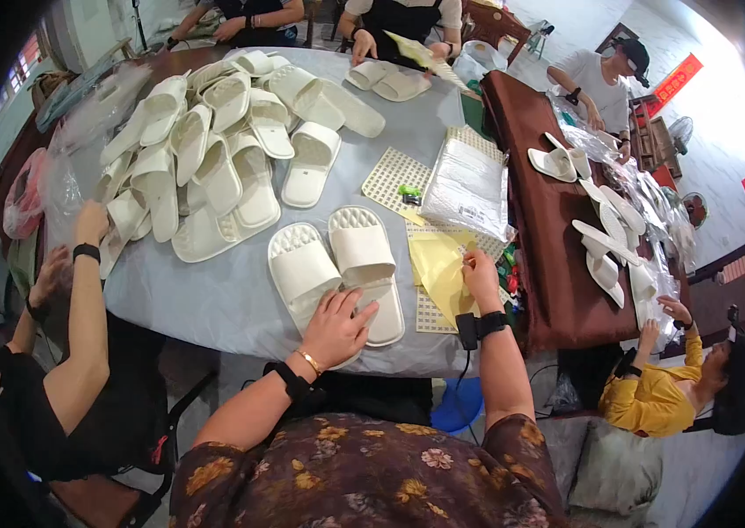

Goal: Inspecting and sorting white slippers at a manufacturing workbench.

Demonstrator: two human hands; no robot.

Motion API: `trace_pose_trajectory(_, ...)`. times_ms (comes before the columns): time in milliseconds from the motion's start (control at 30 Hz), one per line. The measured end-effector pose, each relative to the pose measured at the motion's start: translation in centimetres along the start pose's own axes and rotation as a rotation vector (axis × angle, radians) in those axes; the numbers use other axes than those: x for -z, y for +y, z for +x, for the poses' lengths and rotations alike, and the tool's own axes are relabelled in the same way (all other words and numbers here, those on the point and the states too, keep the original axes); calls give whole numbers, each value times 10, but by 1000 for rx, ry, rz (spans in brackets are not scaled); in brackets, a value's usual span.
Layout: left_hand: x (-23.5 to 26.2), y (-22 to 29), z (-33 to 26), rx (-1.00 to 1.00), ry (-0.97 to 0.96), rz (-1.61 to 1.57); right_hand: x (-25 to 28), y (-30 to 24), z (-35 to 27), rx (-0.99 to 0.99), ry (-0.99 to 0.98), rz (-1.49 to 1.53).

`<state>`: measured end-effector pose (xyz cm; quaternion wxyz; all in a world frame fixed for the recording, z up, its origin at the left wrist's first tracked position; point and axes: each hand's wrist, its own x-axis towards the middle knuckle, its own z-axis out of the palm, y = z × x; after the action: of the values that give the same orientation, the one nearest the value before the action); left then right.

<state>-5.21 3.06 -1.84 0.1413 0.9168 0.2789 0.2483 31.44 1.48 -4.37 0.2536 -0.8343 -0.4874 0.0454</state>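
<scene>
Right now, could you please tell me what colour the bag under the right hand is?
Pale yellow bag, seen best in the head view.

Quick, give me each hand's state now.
Left hand: open, flat on the white slipper pair.
Right hand: grip on the yellow bag.

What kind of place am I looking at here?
Likely a small workshop for packing slippers: a heap of white slippers on the table, a stack of clear bags, and several people seated working with slippers.

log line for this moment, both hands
left hand: rests on pair of white foam slippers | right hand: touches yellow plastic bag | grey table
</scene>
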Motion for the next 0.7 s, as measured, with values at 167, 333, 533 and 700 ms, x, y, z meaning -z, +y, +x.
trace_pose_trajectory(167,-2,0,2,-10,19,10,2,13,10,-49,-124,-22)
trace_pose_trajectory(333,-6,-2,2,-13,16,13,1,16,10,-29,-132,-36)
trace_pose_trajectory(533,-6,-2,2,9,-10,4,-1,2,6,32,-63,-7)
trace_pose_trajectory(700,-6,0,10,-4,-3,6,9,7,6,48,-66,-8)
